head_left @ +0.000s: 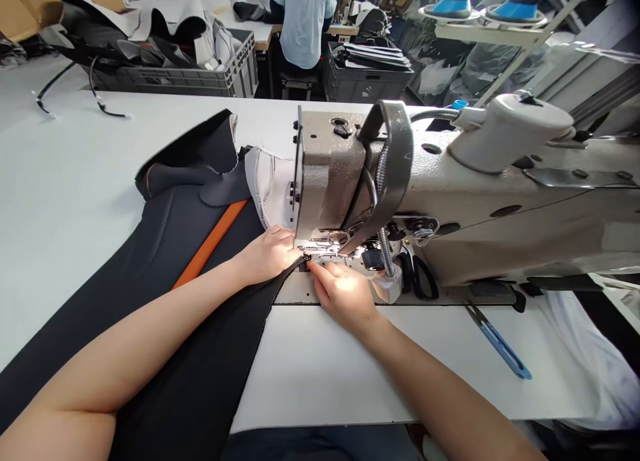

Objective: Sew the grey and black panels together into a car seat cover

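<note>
A large piece of black fabric (165, 241) with an orange stripe (210, 244) lies across the table and runs up to the sewing machine (325, 161). My left hand (269, 255) is closed on the fabric just left of the presser foot (323, 249), its fingers bent. Close to the needle area, my right hand (347, 294) pinches the fabric's edge from the near side. A white mesh part (270, 184) of the piece stands up beside the machine head. The undersides of both grips are hidden.
Black-handled scissors (420, 274) rest against the machine base. Blue thread snips (500, 344) lie on the white table (295, 374) at right. Behind are grey crates (245, 64) of fabric, a seated person (303, 24) and thread cones (453, 1).
</note>
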Motion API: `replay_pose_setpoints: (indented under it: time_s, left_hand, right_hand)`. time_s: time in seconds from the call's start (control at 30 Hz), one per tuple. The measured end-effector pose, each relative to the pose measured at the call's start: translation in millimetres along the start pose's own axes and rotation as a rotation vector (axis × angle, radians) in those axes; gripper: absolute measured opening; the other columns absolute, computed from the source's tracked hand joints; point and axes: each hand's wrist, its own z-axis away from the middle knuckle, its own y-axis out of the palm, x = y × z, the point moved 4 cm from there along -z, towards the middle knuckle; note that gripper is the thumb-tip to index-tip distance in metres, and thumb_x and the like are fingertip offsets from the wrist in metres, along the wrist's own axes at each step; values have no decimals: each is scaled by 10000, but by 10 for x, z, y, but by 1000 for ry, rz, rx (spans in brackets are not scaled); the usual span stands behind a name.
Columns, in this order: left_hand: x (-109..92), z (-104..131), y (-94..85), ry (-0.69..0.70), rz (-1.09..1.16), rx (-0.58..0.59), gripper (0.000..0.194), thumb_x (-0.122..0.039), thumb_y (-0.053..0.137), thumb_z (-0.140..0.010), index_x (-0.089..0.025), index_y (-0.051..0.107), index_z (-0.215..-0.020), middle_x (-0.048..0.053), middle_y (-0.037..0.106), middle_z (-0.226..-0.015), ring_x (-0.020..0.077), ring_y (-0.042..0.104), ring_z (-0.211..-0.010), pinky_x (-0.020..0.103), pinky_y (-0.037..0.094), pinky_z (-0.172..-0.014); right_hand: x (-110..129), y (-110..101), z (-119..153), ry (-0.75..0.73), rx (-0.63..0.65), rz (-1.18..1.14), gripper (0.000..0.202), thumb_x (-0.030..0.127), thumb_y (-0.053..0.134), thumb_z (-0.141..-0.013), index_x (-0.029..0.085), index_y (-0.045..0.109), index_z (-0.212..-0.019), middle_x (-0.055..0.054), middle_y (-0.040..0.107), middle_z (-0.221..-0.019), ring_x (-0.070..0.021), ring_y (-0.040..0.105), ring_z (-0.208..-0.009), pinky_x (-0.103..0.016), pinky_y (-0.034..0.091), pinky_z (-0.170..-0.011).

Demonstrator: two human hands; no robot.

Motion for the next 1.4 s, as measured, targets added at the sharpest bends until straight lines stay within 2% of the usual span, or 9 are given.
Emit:
replay_pose_setpoints:
  time_s: [0.27,0.5,0.63,0.7,0.77,0.9,1.07,1.27,1.4]
  left_hand:
    - [-19,15,-10,29,-97,-14,272,-141,420,-916,-155,650,-770,69,645,-803,204,557,-862,344,416,-815]
    - [8,80,-2,-86,-51,-54,303,-194,422,-914,-181,651,-716,54,621,-766,196,557,-813,339,408,-784]
    - [249,164,-89,-421,-4,-235,248,-355,480,-897,-217,652,-1009,100,591,-1157,286,494,-1121,461,327,-986]
    - [459,248,-95,-759,23,-317,528,-451,566,-827,-213,489,-1292,143,434,-1382,358,348,-1288,540,241,-1049]
    - [615,305,-37,-1004,97,-276,780,-492,587,-783,-152,302,-1424,190,346,-1449,392,273,-1339,576,211,-1067]
    - [640,300,33,-986,158,-78,578,-330,408,-866,-72,379,-1383,206,418,-1415,339,319,-1343,558,173,-1117]
    - [296,748,-153,-971,117,-36,507,-257,345,-881,-33,465,-1320,211,414,-1419,322,333,-1346,543,205,-1124]
    - [-586,2060,-499,-994,26,7,501,-284,359,-886,-76,450,-1333,185,455,-1394,295,386,-1315,537,253,-1121]
    - [-1103,2592,-842,-1054,68,39,530,-359,349,-921,-77,403,-1366,199,407,-1425,318,371,-1325,553,302,-1093]
  right_hand:
    - [20,-5,-3,-34,-8,67,285,182,443,-905,154,667,-1079,-32,590,-666,-153,535,-624,-254,377,-596]
    - [37,-22,10,-35,33,64,300,180,419,-921,144,666,-1089,-35,602,-670,-165,556,-665,-260,376,-587]
    - [65,-19,38,-39,95,75,311,184,405,-922,174,662,-1098,-35,616,-685,-161,570,-677,-257,376,-590]
    - [80,-12,47,-45,118,60,314,183,405,-918,176,661,-1099,-39,627,-704,-159,577,-688,-253,378,-599]
    - [89,-7,48,-41,123,46,313,173,404,-912,170,662,-1089,-40,641,-728,-156,586,-705,-247,385,-617]
    - [106,-23,44,-21,94,41,296,161,421,-894,164,669,-1055,-35,655,-751,-155,600,-727,-241,397,-644]
    - [206,-94,127,9,62,-2,297,175,408,-903,169,679,-1024,-42,652,-753,-164,605,-738,-250,400,-640]
    - [344,-131,247,0,91,-184,293,220,419,-887,197,693,-988,-42,674,-789,-186,628,-760,-283,441,-679]
    - [374,-92,241,294,165,-632,295,332,455,-861,193,685,-981,-51,693,-792,-191,640,-690,-325,499,-673]
